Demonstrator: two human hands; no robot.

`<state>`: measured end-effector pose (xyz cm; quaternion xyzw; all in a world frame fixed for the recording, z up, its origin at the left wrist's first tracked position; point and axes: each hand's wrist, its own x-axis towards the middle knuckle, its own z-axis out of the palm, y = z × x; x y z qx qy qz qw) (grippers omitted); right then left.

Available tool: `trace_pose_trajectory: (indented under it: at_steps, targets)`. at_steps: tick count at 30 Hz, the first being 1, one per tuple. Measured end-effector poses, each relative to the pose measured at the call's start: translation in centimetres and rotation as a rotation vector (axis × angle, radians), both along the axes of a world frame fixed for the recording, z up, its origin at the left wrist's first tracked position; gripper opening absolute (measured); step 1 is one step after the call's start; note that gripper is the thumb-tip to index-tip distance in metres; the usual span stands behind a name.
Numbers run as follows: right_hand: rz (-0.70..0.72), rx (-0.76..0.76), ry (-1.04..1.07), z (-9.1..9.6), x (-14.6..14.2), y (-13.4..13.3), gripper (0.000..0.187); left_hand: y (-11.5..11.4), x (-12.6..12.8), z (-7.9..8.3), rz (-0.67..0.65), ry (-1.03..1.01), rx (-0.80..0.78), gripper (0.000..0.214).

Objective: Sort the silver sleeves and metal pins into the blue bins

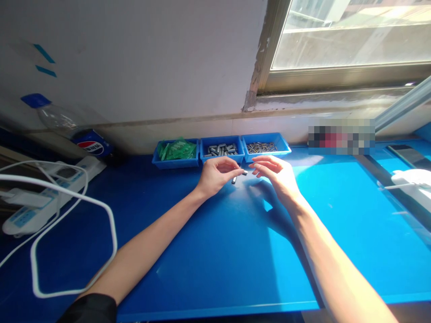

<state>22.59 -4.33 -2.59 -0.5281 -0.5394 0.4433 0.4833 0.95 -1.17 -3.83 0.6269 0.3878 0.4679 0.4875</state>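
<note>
My left hand is closed, with thumb and forefinger pinching a small metal cylinder that looks dark at its end. Just below those fingertips is a second small metal cylinder; whether it rests on the table or against the hand is hard to tell. To the right, my right hand hovers with curved fingers apart, its fingertips close to the pinched cylinder, and nothing visible in them. Behind the hands stands a blue bin of short metal cylinders, beside a blue bin of thin metal pins or screws.
A third blue bin holds green plastic packets. On the left are a cola bottle, a power strip and a looping white cable. A phone-like dark slab and white plug lie right on the blue table.
</note>
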Motion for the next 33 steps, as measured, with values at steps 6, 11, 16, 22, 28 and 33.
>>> trace_pose_trajectory:
  at_steps: [6, 11, 16, 22, 28, 33]
  targets:
    - [0.081, -0.053, 0.021, 0.3, -0.5, -0.3, 0.024, 0.2, -0.1, 0.5, 0.040, -0.001, -0.043, 0.060]
    - [0.174, -0.090, 0.063, 0.1, -0.7, -0.5, 0.037, -0.3, -0.1, 0.7, 0.012, 0.062, -0.005, 0.072]
    - [0.170, -0.109, 0.071, 0.5, -1.2, -0.7, 0.032, -0.6, 0.1, 0.4, -0.014, 0.120, 0.010, 0.072]
    - [0.154, -0.099, 0.044, 0.9, -1.4, -0.8, 0.021, -0.8, 0.2, 0.0, -0.034, 0.163, 0.018, 0.070]
    - [0.003, -0.073, -0.020, 0.0, -0.6, -0.3, 0.016, -0.2, -0.5, -0.4, 0.116, 0.375, 0.214, 0.049]
    - [-0.148, 0.041, 0.125, -0.6, -0.1, 0.2, 0.039, -0.3, -0.7, -1.1, 0.039, 0.657, 0.363, 0.020]
